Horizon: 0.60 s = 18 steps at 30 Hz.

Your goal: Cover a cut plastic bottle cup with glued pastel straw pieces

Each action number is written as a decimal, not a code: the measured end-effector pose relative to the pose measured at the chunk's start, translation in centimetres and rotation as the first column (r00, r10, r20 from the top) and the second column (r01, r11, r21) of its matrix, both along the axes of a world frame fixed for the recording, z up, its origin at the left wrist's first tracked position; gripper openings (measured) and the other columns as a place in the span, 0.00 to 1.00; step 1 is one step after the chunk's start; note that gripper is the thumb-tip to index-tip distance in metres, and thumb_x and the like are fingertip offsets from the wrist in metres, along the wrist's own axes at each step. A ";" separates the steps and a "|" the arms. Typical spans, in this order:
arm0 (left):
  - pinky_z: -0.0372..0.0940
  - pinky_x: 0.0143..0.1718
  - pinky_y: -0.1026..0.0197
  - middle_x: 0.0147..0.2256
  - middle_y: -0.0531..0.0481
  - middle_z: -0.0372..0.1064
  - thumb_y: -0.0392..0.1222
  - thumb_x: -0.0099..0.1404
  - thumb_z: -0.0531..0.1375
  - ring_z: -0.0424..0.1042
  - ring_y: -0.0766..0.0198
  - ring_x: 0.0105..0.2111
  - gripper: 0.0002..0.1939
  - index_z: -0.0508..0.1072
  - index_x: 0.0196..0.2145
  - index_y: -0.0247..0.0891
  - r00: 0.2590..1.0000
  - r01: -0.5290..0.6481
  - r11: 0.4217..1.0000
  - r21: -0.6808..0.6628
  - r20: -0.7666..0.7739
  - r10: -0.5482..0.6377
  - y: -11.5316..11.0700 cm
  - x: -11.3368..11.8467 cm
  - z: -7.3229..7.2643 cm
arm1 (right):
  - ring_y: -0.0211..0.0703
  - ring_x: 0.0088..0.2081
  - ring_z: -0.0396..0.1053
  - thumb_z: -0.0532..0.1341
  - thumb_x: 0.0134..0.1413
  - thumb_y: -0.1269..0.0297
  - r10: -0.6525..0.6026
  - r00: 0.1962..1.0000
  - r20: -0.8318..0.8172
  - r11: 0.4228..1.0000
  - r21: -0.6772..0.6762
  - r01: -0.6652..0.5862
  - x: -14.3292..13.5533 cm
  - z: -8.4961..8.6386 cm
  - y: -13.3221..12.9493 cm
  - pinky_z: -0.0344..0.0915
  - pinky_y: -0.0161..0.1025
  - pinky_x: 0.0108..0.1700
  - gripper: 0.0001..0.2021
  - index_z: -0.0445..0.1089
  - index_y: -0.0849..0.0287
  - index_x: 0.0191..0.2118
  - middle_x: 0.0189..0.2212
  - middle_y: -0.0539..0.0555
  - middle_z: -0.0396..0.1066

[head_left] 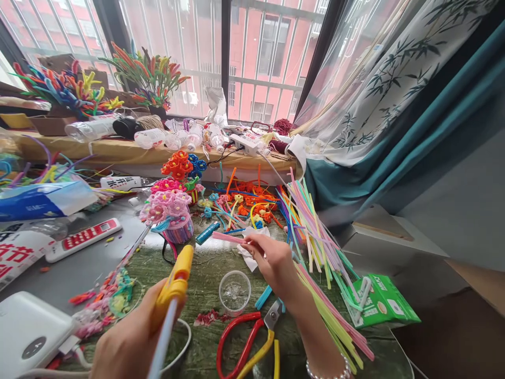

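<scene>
Presently, head view: left grip [136,321] wrapped round yellow plastic glue gun [172,288]; right grip [276,260] pinches straight pink fuzzy-looking strip [226,238] above green counter [201,281], beyond clear round plastic cup [234,292]. Advisable: steady strip, fingertips clear of gun
</scene>
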<state>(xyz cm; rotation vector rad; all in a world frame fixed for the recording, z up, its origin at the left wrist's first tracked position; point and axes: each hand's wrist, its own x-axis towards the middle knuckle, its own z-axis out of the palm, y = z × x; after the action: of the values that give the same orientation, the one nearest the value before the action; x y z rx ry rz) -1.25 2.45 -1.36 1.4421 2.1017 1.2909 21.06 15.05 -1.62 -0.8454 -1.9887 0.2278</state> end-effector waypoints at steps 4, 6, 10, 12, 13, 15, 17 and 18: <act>0.61 0.26 0.61 0.30 0.43 0.77 0.49 0.67 0.50 0.76 0.52 0.29 0.19 0.74 0.45 0.37 0.817 0.089 0.963 -0.254 -0.535 -0.217 0.4 0.1 -1.9 | 0.39 0.27 0.73 0.58 0.65 0.63 -0.025 0.999 -0.048 0.999 -0.035 0.023 0.7 0.6 -0.2 0.67 0.33 0.31 0.08 0.73 0.60 0.38 0.28 0.52 0.76; 0.63 0.29 0.60 0.35 0.40 0.77 0.45 0.70 0.46 0.77 0.52 0.34 0.20 0.72 0.47 0.34 0.700 0.065 0.937 -0.343 -0.654 -0.288 0.7 0.4 -2.3 | 0.38 0.26 0.72 0.58 0.65 0.62 -0.043 0.997 -0.066 0.998 -0.039 0.040 1.2 0.7 -0.7 0.67 0.33 0.30 0.09 0.73 0.60 0.38 0.28 0.52 0.76; 0.66 0.34 0.58 0.40 0.38 0.75 0.34 0.71 0.43 0.76 0.53 0.36 0.20 0.72 0.49 0.31 0.540 -0.009 0.907 -0.421 -0.765 -0.350 1.3 1.2 -2.1 | 0.38 0.26 0.73 0.58 0.65 0.62 -0.026 0.997 -0.073 0.998 -0.058 0.022 2.7 1.1 -2.9 0.69 0.33 0.31 0.08 0.73 0.59 0.38 0.28 0.51 0.76; 0.67 0.36 0.55 0.39 0.36 0.75 0.32 0.71 0.43 0.75 0.51 0.36 0.21 0.72 0.51 0.28 0.483 -0.031 0.892 -0.450 -0.788 -0.381 1.5 1.4 -1.9 | 0.38 0.28 0.74 0.59 0.64 0.63 -0.003 0.998 -0.062 0.998 -0.069 -0.001 3.5 1.5 -4.3 0.69 0.33 0.33 0.07 0.72 0.58 0.39 0.29 0.50 0.76; 0.68 0.38 0.53 0.40 0.34 0.74 0.31 0.70 0.44 0.75 0.50 0.37 0.21 0.71 0.52 0.26 0.458 -0.024 0.890 -0.456 -0.796 -0.395 1.5 1.4 -1.8 | 0.38 0.28 0.74 0.59 0.64 0.63 0.002 0.999 -0.051 0.997 -0.074 -0.006 3.8 1.8 -5.0 0.68 0.33 0.33 0.06 0.72 0.58 0.39 0.29 0.50 0.76; 0.68 0.41 0.48 0.43 0.32 0.74 0.33 0.69 0.49 0.74 0.45 0.41 0.20 0.70 0.53 0.24 0.435 0.018 0.898 -0.439 -0.806 -0.403 1.2 1.1 -1.5 | 0.38 0.27 0.74 0.59 0.64 0.63 0.000 1.000 -0.026 0.997 -0.079 -0.002 4.3 2.5 -6.2 0.67 0.34 0.33 0.05 0.71 0.57 0.39 0.28 0.49 0.76; 0.67 0.42 0.44 0.44 0.32 0.74 0.38 0.68 0.52 0.73 0.41 0.42 0.20 0.71 0.53 0.26 0.482 0.085 0.925 -0.369 -0.798 -0.362 0.6 0.7 -0.8 | 0.37 0.27 0.73 0.59 0.64 0.65 0.005 1.000 -0.005 0.997 -0.082 -0.005 4.5 3.1 -7.2 0.66 0.34 0.32 0.04 0.71 0.56 0.38 0.28 0.48 0.75; 0.67 0.42 0.44 0.43 0.34 0.75 0.41 0.69 0.52 0.73 0.41 0.42 0.20 0.71 0.53 0.30 0.540 0.136 0.943 -0.303 -0.775 -0.327 0.3 0.6 -0.3 | 0.37 0.27 0.73 0.59 0.64 0.65 0.013 1.000 0.003 0.997 -0.078 -0.013 4.5 3.4 -7.6 0.65 0.33 0.32 0.04 0.71 0.56 0.38 0.28 0.47 0.75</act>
<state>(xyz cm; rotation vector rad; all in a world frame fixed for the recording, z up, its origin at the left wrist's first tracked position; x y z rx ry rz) -0.62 2.78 -1.61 2.4305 2.2850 0.2190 25.54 7.47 1.82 -0.8824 -1.9996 0.3132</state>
